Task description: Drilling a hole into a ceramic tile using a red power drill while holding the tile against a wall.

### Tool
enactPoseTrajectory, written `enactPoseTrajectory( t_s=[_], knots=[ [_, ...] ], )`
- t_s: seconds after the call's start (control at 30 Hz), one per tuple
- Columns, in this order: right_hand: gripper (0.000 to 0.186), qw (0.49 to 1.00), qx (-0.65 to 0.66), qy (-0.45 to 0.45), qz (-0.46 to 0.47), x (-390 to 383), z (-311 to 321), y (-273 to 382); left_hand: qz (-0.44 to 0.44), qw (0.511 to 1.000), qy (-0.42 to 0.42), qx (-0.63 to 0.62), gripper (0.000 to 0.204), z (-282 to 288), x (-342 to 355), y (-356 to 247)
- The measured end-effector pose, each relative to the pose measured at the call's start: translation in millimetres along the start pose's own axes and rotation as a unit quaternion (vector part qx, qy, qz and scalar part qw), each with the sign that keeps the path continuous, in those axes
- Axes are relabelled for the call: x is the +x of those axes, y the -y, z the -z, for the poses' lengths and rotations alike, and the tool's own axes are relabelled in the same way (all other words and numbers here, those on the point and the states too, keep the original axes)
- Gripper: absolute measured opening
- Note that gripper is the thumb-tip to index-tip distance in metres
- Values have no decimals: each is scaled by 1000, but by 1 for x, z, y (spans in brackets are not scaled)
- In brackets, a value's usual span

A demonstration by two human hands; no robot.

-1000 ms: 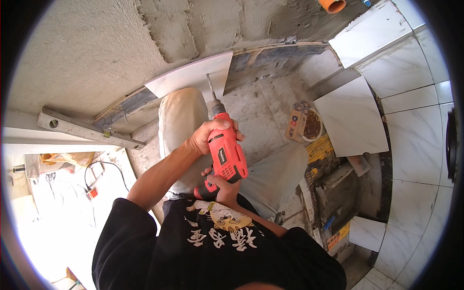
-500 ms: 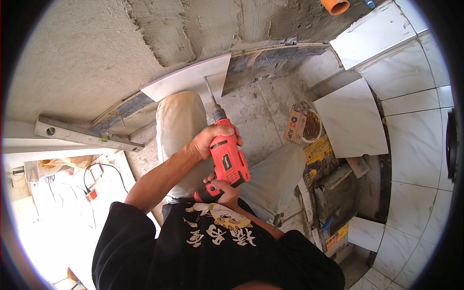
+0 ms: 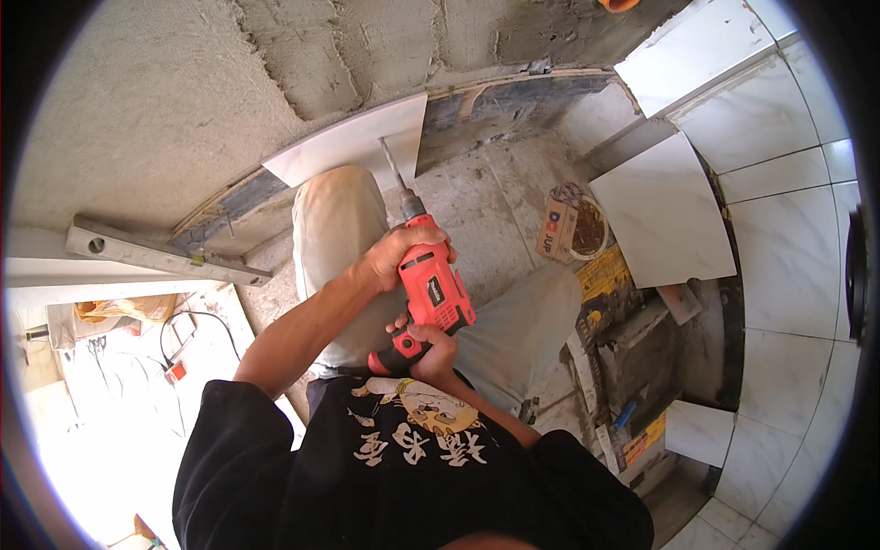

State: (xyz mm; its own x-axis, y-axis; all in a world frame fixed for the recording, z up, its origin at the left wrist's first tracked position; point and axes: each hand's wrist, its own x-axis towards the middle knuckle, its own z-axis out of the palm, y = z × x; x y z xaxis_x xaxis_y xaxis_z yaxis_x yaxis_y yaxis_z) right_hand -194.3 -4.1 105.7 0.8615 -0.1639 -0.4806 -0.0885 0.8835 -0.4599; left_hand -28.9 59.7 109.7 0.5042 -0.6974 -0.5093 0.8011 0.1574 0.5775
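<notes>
A red and black power drill (image 3: 433, 291) slants up and away from my body, its long bit (image 3: 392, 165) pointing at a pale tile (image 3: 344, 139) that leans against the base of the wall. The bit's tip overlaps the tile's face; whether it has entered the tile I cannot tell. My left hand (image 3: 396, 255) wraps round the drill's front body, just behind the chuck. Lower down, my right hand (image 3: 433, 352) grips the rear handle near my shirt. One trouser knee sits close in front of the tile.
A metal spirit level (image 3: 165, 255) lies at the left. To the right are a bucket (image 3: 588, 229) beside a cardboard box (image 3: 557, 227), a loose large white tile (image 3: 667, 215), and a grey mortar trough (image 3: 646, 353). Cables and a red-ended plug (image 3: 176, 372) lie over a bright surface at lower left.
The view has shifted slightly, so the wall and right-hand tiles sit a little differently. Both hands keep their hold on the drill, and its bit stays over the tile.
</notes>
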Motion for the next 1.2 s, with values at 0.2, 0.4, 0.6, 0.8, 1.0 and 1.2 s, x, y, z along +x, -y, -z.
enactPoseTrajectory(
  t_s=[0.2,0.4,0.6,0.8,1.0,1.2],
  knots=[
    [37,1000,-29,2,6,-5,-10,1,1,999,30,-26,38,-5,-8,-5],
    [28,997,-72,10,27,-13,-23,-1,-18,994,80,-78,36,11,-5,2],
    [15,981,-175,-17,77,-22,-39,-4,-54,976,162,-136,35,22,0,3],
    [14,973,-214,-24,89,-21,-40,-5,-67,965,206,-150,33,21,0,0],
    [16,974,-212,-17,79,-21,-40,0,-57,970,189,-145,34,20,-1,2],
    [22,984,-171,-25,52,-14,-20,-1,-51,984,140,-101,35,16,1,3]
  ],
)
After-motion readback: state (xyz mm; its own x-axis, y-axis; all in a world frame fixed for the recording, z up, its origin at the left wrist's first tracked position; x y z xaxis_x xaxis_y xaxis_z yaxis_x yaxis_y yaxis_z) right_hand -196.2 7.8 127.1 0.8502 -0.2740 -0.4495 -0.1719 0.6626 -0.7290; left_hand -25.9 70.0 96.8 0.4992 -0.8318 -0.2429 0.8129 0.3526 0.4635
